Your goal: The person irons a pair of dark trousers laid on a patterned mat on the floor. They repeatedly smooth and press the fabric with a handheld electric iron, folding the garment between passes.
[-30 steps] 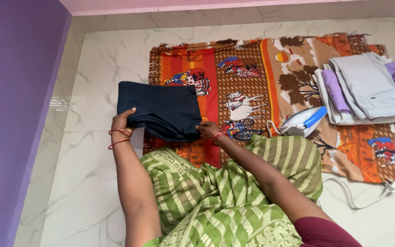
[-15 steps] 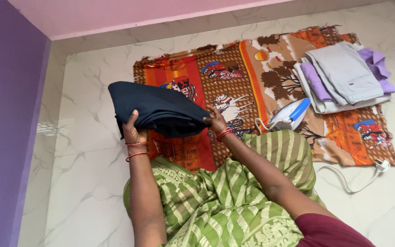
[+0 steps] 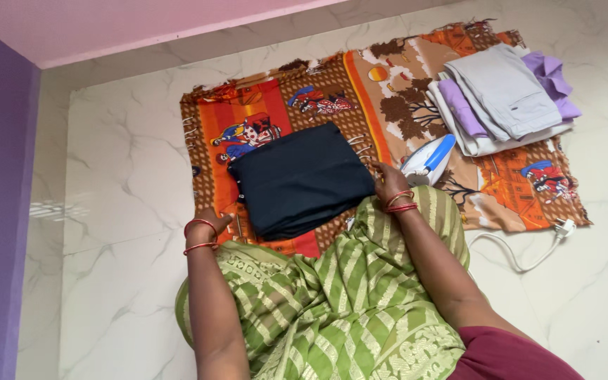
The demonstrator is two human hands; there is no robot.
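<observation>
a folded dark navy cloth garment (image 3: 302, 181) lies flat near the left end of the fringed orange-and-brown printed mat (image 3: 515, 197). the left hand (image 3: 212, 222) rests open beside its near-left corner, holding nothing; the right hand (image 3: 387, 180), fingers loose and empty, touches its right edge, beside a white-and-blue iron (image 3: 427, 160).

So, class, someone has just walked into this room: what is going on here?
A person sits on a marble floor at a patterned cloth spread as a mat. A folded dark garment lies flat on it. The left hand rests at its near left corner and the right hand at its right edge. A blue and white iron sits beside the right hand, its cord unplugged. A stack of folded clothes lies at the far right.
</observation>
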